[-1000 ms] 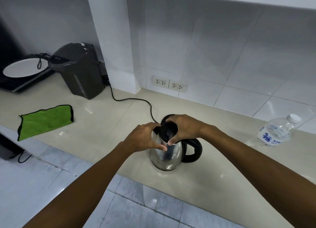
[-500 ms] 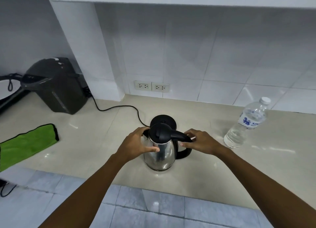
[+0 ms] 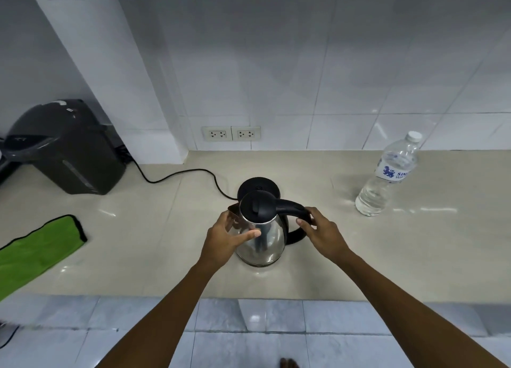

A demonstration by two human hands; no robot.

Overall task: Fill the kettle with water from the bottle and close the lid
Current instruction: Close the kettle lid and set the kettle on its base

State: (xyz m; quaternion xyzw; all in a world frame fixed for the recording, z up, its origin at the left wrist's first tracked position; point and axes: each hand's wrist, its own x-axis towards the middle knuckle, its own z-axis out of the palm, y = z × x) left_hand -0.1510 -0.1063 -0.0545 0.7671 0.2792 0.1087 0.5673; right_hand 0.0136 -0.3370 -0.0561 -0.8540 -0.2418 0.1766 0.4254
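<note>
A steel kettle (image 3: 264,243) with a black lid (image 3: 257,208) and black handle stands on the beige counter (image 3: 387,251), just in front of its round black base (image 3: 258,185). The lid is down on the kettle. My left hand (image 3: 226,236) wraps the kettle's left side, thumb across the steel body. My right hand (image 3: 322,233) grips the black handle on the right. A clear water bottle (image 3: 387,177) with a white cap on stands upright at the right, apart from both hands.
A dark hot-water dispenser (image 3: 66,149) stands at the back left, with a black cord (image 3: 177,174) running to the kettle base. A green cloth (image 3: 38,249) lies at the left edge. Two wall sockets (image 3: 231,133) sit above the counter. The counter's front edge is close below the kettle.
My right hand has left the top of the kettle and taken the handle. The lid, upright a second ago, now lies shut. The view has swung right, bringing the bottle further in.
</note>
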